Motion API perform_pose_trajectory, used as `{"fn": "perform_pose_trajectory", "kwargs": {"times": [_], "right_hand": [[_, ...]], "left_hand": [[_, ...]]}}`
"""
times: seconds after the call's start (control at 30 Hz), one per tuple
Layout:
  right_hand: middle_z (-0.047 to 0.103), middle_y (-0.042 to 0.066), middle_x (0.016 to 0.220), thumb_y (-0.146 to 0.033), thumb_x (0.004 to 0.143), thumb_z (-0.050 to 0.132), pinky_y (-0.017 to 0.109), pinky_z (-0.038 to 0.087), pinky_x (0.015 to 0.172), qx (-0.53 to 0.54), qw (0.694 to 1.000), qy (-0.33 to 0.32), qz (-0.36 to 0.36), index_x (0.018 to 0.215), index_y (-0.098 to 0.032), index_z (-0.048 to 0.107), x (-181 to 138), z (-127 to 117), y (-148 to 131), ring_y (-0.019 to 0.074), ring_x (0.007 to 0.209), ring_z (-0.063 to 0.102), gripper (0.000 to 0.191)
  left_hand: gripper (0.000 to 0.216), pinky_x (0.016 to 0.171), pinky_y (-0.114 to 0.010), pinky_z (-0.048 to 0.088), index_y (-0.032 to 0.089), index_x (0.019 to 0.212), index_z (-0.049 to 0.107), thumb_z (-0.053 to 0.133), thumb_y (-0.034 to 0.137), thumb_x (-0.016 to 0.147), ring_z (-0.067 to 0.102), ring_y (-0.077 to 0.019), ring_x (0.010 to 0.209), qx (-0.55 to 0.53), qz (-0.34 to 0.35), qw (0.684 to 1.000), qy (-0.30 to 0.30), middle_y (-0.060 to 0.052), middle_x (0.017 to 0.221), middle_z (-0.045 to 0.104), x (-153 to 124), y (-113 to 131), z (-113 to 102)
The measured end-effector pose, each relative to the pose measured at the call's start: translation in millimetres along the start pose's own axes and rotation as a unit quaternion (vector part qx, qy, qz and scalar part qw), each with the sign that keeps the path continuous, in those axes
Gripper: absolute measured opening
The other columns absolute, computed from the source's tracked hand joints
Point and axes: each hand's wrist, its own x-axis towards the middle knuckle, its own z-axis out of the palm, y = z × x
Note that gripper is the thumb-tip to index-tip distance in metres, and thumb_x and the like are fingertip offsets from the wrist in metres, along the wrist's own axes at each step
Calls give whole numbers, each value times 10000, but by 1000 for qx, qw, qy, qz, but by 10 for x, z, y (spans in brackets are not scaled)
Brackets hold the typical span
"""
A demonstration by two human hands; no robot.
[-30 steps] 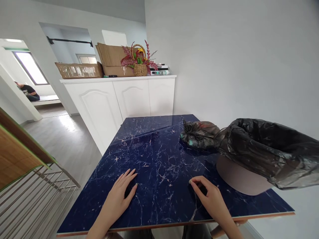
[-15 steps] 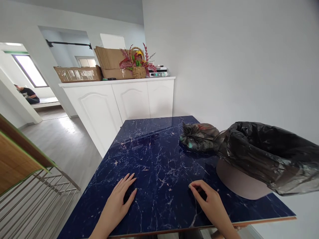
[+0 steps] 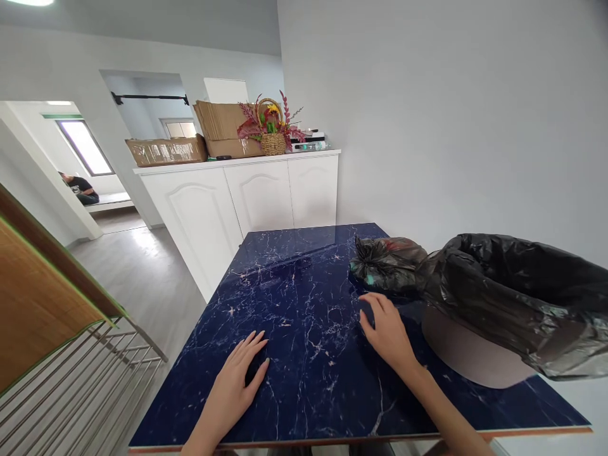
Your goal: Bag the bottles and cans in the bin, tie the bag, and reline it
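Note:
My left hand lies flat on the blue marble-patterned tabletop, its fingers stretched out and the thumb apart. Over the right half of the table, my right hand has its fingers slightly curled and the thumb apart, with nothing between them. Just beyond it sits a tied black plastic bag, stuffed with things I cannot make out. To the right of that hand stands a light-coloured bin, lined with a black bin bag folded over its rim.
Against the table's far edge is a white cabinet. It bears cardboard boxes, a flower basket and a bottle. A metal rack stands on the left. A person sits in the far room.
My right hand has moved forward toward the tied bag, and its fingers and thumb have come apart. The left hand stays flat on the table. The view has shifted slightly.

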Motion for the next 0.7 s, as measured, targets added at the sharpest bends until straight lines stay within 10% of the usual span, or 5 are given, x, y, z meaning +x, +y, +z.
{"fn": "perform_pose_trajectory", "kwargs": {"times": [0.27, 0.7], "right_hand": [[322, 276, 1685, -351, 1042, 463, 698, 338, 1167, -167, 982, 78, 49, 1536, -117, 476, 696, 400, 496, 486, 1563, 280, 547], [695, 194, 1253, -290, 1006, 444, 638, 185, 1236, -160, 985, 62, 23, 1489, -155, 468, 483, 584, 679, 380, 1398, 457, 502]], "left_hand": [[381, 1243, -578, 455, 363, 1447, 619, 551, 425, 1077, 530, -283, 1500, -8, 4, 1000, 14, 1, 1577, 610, -19, 17, -27], [399, 1200, -594, 500, 388, 1462, 613, 556, 445, 1071, 544, -300, 1487, 0, 0, 1000, 12, 12, 1583, 602, -6, 5, -19]]}}
